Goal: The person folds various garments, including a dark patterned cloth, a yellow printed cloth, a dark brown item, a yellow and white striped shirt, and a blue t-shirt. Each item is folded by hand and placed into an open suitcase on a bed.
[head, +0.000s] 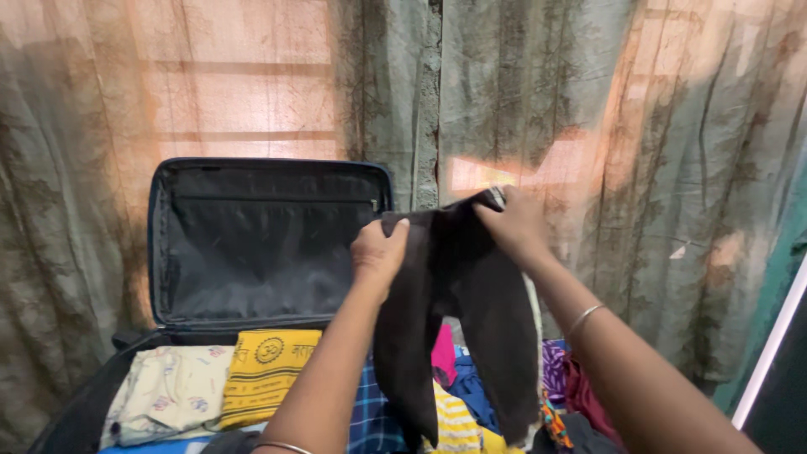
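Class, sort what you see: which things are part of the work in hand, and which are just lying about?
In hand:
left hand
right hand
dark garment held up by both
open suitcase
folded yellow cloth
folded cream cloth

Lying about:
pile of colourful clothes
curtain

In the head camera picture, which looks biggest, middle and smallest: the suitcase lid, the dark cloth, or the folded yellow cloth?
1. Suitcase lid
2. Dark cloth, though it is nearer the camera, so this is unsure
3. Folded yellow cloth

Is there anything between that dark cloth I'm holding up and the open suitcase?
Nothing visible blocks it. Both hands, left hand and right hand, hold the dark garment up in the air, right of the suitcase's raised lid. Folded cream cloth and yellow cloth already lie in the base below, taking up space there.
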